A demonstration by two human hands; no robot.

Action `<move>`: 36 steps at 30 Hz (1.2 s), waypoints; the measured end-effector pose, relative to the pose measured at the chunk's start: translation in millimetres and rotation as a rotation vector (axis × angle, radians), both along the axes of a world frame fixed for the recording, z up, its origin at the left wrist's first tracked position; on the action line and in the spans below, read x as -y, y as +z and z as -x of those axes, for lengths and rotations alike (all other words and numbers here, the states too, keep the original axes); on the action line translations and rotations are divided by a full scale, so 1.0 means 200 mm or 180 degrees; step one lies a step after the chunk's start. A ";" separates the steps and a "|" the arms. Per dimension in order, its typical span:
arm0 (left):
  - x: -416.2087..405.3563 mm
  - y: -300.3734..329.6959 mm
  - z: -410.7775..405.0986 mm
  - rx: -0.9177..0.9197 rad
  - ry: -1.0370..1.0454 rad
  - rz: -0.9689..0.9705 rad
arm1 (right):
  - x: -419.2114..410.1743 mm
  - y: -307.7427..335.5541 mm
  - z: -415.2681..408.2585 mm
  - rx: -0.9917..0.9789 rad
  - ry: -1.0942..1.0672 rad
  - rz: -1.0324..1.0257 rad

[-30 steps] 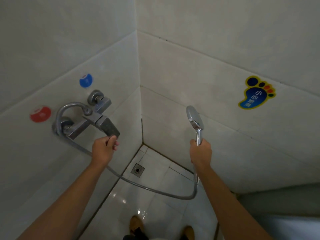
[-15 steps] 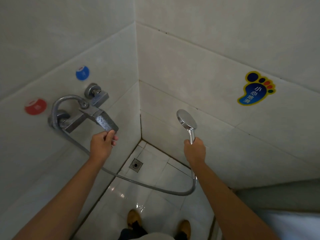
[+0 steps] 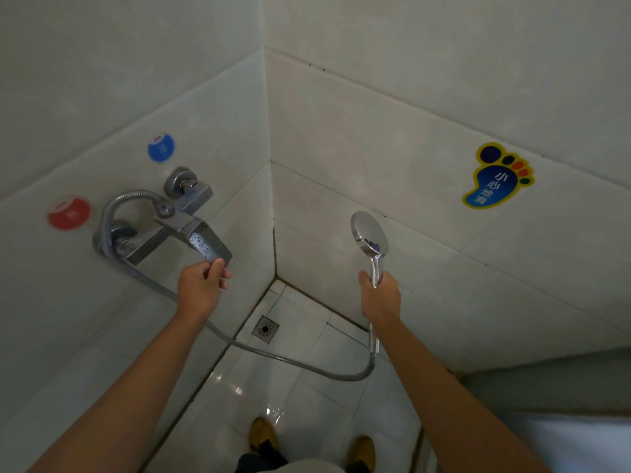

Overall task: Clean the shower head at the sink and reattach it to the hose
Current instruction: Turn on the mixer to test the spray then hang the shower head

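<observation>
Right hand point(image 3: 380, 298) wrapped around the chrome handle of the shower head point(image 3: 370, 235), held upright in the shower corner, face turned toward the wall; hose point(image 3: 297, 362) joined at the handle's bottom end, sagging in a loop above the floor point(image 3: 307, 397) and running back to the mixer tap point(image 3: 164, 227); left hand point(image 3: 201, 288) pinching the tip of the tap lever point(image 3: 208, 244), which carries water drops; shower head looks light, rigid, polished and likely slippery if wet, so best held round the handle as now, and at the nut near the hose end for any unscrewing; hose flexible, metal-wound, will drag and swing; blue foot sticker point(image 3: 498, 177) on the right wall reads 小心地滑; red dot point(image 3: 69, 213) and blue dot point(image 3: 160, 147) above the tap, their writing too small to read; floor drain point(image 3: 265, 328) in the corner; 2 shoes at the bottom edge
</observation>
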State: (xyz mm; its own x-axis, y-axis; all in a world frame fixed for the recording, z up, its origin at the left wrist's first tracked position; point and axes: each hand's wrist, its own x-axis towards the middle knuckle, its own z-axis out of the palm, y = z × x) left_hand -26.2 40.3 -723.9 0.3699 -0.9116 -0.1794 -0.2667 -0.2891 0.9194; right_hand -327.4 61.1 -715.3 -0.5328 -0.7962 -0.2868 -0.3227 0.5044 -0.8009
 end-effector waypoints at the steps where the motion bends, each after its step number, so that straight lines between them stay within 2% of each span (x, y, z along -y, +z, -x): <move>1: 0.00 0.00 0.00 0.0006 -0.0009 -0.0006 | -0.01 0.00 0.00 -0.0105 0.0025 -0.0034; 5: 0.00 -0.01 -0.02 0.0066 -0.0045 -0.0030 | -0.03 -0.02 0.01 -0.0418 0.0068 -0.0233; 9: 0.00 -0.01 -0.02 0.0039 -0.0054 -0.0025 | -0.01 -0.01 -0.03 -0.0212 0.0014 -0.0301; 11: 0.00 0.00 -0.01 0.0024 -0.0065 -0.0026 | 0.00 -0.02 -0.05 0.0200 -0.0085 -0.0260; 15: 0.00 0.00 -0.03 0.0039 -0.0084 -0.0039 | 0.02 0.00 -0.07 0.1654 -0.0334 -0.0089; 17: 0.00 0.00 -0.03 0.0049 -0.0096 -0.0050 | 0.03 -0.01 -0.07 0.1896 -0.0356 -0.0076; 19: 0.00 0.00 -0.03 0.0081 -0.0117 -0.0066 | 0.04 -0.02 -0.07 0.1749 -0.0275 0.0019; 25: 0.00 0.01 -0.02 0.0115 -0.0124 -0.0055 | 0.03 -0.10 -0.05 0.0480 -0.0161 -0.0053; 27: -0.01 0.02 -0.02 0.0111 -0.0130 -0.0042 | 0.03 -0.14 -0.04 0.0296 -0.0157 -0.0146; 30: -0.02 0.03 -0.01 0.0088 -0.0158 -0.0023 | 0.03 -0.10 -0.05 0.0394 -0.0172 -0.0154; 36: -0.02 0.03 -0.01 0.0062 -0.0146 -0.0005 | 0.07 -0.05 -0.11 0.1502 -0.0137 -0.0120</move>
State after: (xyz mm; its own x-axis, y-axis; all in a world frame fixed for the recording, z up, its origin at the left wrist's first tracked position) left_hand -24.0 44.2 -718.4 0.3313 -0.9273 -0.1741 -0.2974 -0.2777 0.9135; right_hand -305.1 48.0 -726.2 -0.3698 -0.7606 -0.5337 0.0939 0.5408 -0.8359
